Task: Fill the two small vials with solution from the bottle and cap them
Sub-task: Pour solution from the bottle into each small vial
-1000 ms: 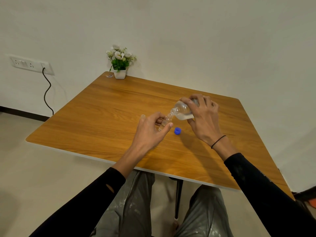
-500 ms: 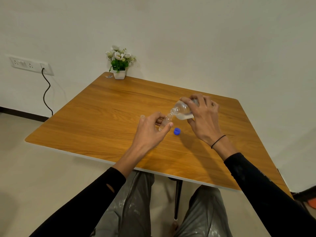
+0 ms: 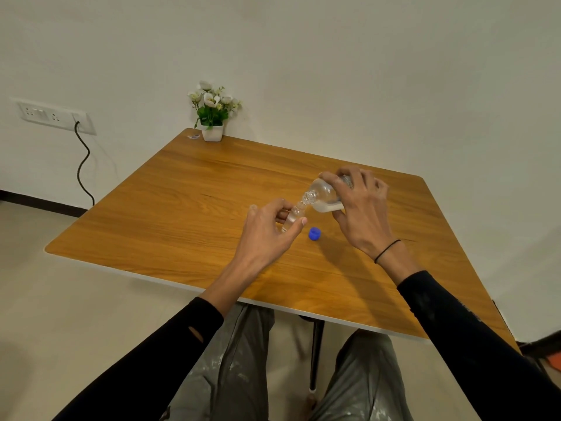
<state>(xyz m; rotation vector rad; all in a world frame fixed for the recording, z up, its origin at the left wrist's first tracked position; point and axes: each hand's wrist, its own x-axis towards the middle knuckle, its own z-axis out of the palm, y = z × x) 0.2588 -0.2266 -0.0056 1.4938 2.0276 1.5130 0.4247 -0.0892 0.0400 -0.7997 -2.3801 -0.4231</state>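
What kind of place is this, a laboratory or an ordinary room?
Probably an ordinary room, not a laboratory: a plain wooden table against a bare wall, a small flower pot on its far corner, and a household wall socket with a cable. No lab equipment shows.

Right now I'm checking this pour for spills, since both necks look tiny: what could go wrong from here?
1. The bottle, tipped in the right hand, meets the narrow mouth of the vial in mid-air; a small wobble could send solution onto the table.
2. The left hand partly hides the vial, so overfilling may go unnoticed.
3. The loose blue cap could get knocked away.
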